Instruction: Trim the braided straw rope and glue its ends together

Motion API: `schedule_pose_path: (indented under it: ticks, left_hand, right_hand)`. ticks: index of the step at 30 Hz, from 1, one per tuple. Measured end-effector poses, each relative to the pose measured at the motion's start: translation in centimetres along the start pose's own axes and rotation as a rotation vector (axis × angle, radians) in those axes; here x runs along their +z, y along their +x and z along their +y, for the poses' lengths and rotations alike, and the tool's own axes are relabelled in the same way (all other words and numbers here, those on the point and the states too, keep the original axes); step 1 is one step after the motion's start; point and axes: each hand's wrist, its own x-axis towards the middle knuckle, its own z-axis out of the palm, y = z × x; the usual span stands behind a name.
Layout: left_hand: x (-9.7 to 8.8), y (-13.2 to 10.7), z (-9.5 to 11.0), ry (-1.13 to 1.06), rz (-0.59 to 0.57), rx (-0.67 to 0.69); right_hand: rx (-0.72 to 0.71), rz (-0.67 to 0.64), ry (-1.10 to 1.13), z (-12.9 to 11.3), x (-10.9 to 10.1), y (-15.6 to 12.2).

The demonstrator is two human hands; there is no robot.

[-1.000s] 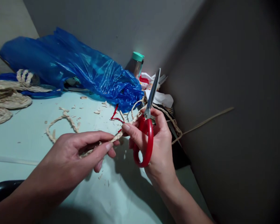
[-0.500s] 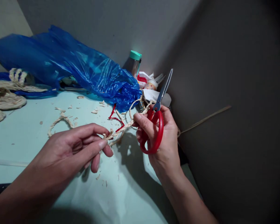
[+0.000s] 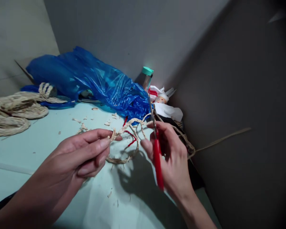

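Between thumb and fingers, my left hand (image 3: 90, 156) pinches the frayed end of a pale braided straw cord (image 3: 135, 121). The cord arches to the right and loops below, and a thin strand trails off past my right wrist. My right hand (image 3: 173, 156) holds red-handled scissors (image 3: 158, 159), blades pointing up and seen nearly edge-on. Its thumb stands apart from the fingers, close to the cord; whether the fingertips touch the cord I cannot tell. Behind the cord lies a length of red cord (image 3: 132, 140).
A blue plastic bag (image 3: 105, 82) lies along the wall. Behind it stands a bottle with a green lid (image 3: 147, 70), near a patterned paper cup (image 3: 162, 98). Bundles of braided straw (image 3: 19, 108) rest at the left. Straw scraps dot the pale green tabletop (image 3: 50, 143). A dark wall rises at the right.
My right thumb has come off the cord, and the scissors have turned edge-on, with their handles lower. The cord now bows upward between my hands. The view has shifted, so the background sits lower and farther right.
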Motion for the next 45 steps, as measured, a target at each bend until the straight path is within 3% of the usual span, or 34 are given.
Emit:
schedule_pose_path:
  ticks: [4, 7, 15, 32, 38, 45]
  left_hand:
    - [0.2, -0.3, 0.6, -0.080, 0.027, -0.009]
    - [0.2, -0.6, 0.9, -0.106, 0.014, -0.013]
    - [0.5, -0.6, 1.1, -0.025, -0.002, -0.023]
    - [0.2, -0.9, 0.8, -0.016, -0.004, 0.059]
    - [-0.1, -0.6, 0.5, -0.014, 0.035, 0.097]
    - [0.1, -0.8, 0.4, -0.061, 0.096, 0.098]
  right_hand:
    - [-0.311, -0.082, -0.232, -0.5, 0.3, -0.7]
    - [-0.387, -0.122, -0.373, -0.3, 0.6, -1.0]
    - [-0.438, -0.077, -0.444, 0.4, 0.5, -1.0]
    - [-0.442, -0.097, -0.376, 0.8, 0.5, -1.2]
    - [-0.506, -0.054, -0.414, 0.4, 0.6, -1.2]
    - [-0.468, -0.015, -0.497, 0.6, 0.9, -1.6]
